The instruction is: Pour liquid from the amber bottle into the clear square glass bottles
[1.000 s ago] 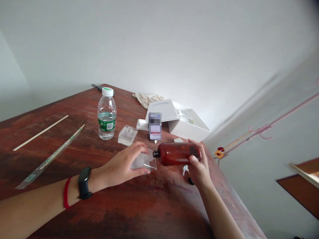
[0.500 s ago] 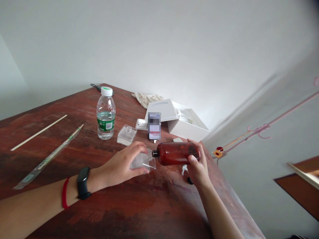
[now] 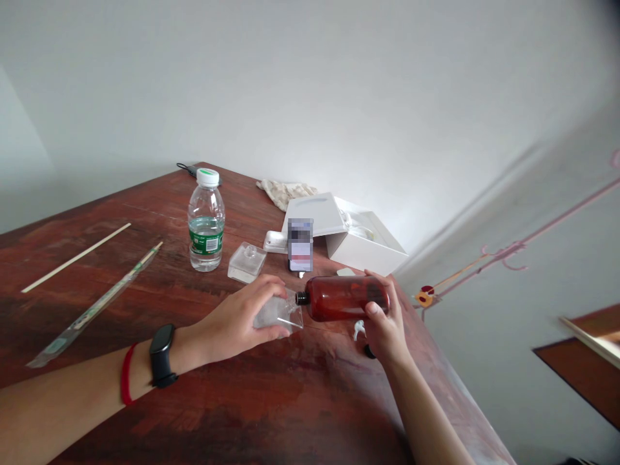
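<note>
left hand (image 3: 232,320): fingers curled closed over a glass bottle (image 3: 281,318), which sat low by the amber neck
right hand (image 3: 386,329): fingers wrapped round an amber bottle (image 3: 341,299), held level
so far: amber neck bare, pump (image 3: 359,329) off beside it, second glass bottle (image 3: 247,263) standing apart

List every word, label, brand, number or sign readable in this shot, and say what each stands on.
Nothing can be read with certainty.
Green label on the water bottle: print too small to read.
Phone screen: blurred out, unreadable.
Plastic sleeve: green print too small to read.
Amber bottle in the right hand: no text shows.
</note>
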Demonstrator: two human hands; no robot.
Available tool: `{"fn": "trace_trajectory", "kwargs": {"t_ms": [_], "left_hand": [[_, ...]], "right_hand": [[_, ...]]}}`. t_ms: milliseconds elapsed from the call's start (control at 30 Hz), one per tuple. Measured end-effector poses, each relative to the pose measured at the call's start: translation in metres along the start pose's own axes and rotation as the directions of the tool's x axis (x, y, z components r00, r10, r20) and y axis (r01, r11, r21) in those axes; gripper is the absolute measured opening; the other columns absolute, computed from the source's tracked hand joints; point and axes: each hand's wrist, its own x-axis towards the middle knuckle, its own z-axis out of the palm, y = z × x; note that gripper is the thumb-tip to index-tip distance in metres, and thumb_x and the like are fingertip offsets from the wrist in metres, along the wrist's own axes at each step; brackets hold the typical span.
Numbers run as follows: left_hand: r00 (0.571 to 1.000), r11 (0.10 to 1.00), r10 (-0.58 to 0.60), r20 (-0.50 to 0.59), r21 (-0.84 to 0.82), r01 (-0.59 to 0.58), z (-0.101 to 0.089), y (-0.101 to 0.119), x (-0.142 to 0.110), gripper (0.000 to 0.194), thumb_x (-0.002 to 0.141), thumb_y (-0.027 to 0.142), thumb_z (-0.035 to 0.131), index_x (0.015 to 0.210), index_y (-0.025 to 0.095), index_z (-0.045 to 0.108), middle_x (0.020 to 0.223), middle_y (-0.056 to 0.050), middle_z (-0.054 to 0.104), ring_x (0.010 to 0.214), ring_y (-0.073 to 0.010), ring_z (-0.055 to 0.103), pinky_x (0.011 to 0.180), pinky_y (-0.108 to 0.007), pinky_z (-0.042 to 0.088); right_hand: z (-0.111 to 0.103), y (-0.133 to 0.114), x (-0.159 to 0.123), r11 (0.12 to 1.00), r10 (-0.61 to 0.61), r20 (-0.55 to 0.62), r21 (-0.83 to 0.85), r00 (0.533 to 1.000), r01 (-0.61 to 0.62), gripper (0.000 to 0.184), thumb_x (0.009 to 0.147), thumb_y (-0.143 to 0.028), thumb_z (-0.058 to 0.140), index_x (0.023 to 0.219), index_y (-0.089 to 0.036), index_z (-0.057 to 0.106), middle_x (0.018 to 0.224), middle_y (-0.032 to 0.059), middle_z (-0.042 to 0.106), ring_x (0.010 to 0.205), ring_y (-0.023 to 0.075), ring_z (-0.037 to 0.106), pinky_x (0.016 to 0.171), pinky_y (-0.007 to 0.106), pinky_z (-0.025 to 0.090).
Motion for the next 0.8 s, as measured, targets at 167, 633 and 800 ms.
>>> {"fn": "trace_trajectory", "kwargs": {"t_ms": [167, 633, 800], "left_hand": [[1.0, 1.0, -0.013, 0.0, 0.006, 0.013, -0.0005, 0.0009, 0.0005, 0.04, 0.095, 0.036, 0.081, 0.128, 0.027, 0.06, 0.14, -0.008, 0.063, 0.129, -0.0299, 0.065, 0.11, -0.045, 0.053], [1.0, 1.0, -0.003, -0.002, 0.014, 0.004, 0.0, 0.0007, 0.0003, 0.039, 0.095, 0.036, 0.08, 0.127, 0.027, 0.06, 0.139, -0.009, 0.064, 0.127, -0.0293, 0.066, 0.11, -0.044, 0.054], [1.0, 1.0, 0.0, -0.004, 0.011, 0.0, -0.0003, 0.0013, 0.0003, 0.039, 0.095, 0.037, 0.079, 0.128, 0.027, 0.06, 0.139, -0.008, 0.064, 0.128, -0.0295, 0.066, 0.11, -0.044, 0.054]], "right_hand": [[0.0027, -0.0028, -0.0003, 1.0, 0.02, -0.025, 0.018, 0.999, -0.019, 0.057, 0.082, -0.065, 0.079, 0.127, -0.03, 0.067, 0.119, 0.0068, 0.074, 0.116, 0.0348, 0.068, 0.098, 0.048, 0.055], [0.0043, -0.0055, -0.0008, 0.998, 0.034, -0.031, 0.055, 0.999, -0.033, 0.058, 0.08, -0.064, 0.082, 0.126, -0.032, 0.067, 0.118, 0.0067, 0.075, 0.112, 0.0351, 0.07, 0.098, 0.05, 0.055], [0.0044, -0.0059, -0.0006, 0.998, 0.035, -0.033, 0.056, 0.999, -0.033, 0.06, 0.079, -0.064, 0.083, 0.126, -0.031, 0.068, 0.12, 0.0075, 0.076, 0.114, 0.0361, 0.07, 0.101, 0.052, 0.054]]}}
